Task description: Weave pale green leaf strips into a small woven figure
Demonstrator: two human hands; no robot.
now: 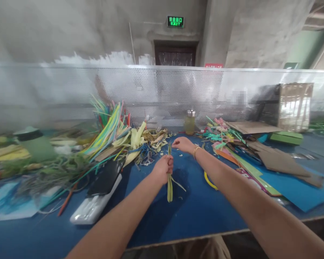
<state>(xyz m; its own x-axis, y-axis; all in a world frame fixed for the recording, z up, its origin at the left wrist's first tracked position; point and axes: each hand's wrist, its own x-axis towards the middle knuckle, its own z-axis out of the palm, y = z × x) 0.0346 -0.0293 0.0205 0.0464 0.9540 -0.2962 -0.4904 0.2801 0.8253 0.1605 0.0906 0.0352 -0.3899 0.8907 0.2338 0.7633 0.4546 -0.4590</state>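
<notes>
My left hand [163, 169] is closed round a narrow bundle of green leaf strips [170, 190], which look like corn husk. The strips stand upright in the fist: their ends hang below it, one thin piece sticking out to the right, and a tip shows above. Just above and to the right, my right hand [183, 144] is pinched close to that tip. Anything between its fingertips is too small to make out. Beyond the hands lies a heap of pale husks [137, 136] with small scraps about it.
Left are a black phone [105, 178] on a white case [93, 212], coloured strips [108, 129] and a green bottle [35, 144]. A jar [190, 123] stands at the back. Right lie a yellow ring [210, 181], cardboard [283, 160] and blue sheets [304, 198]. A perforated metal screen [142, 86] borders the table.
</notes>
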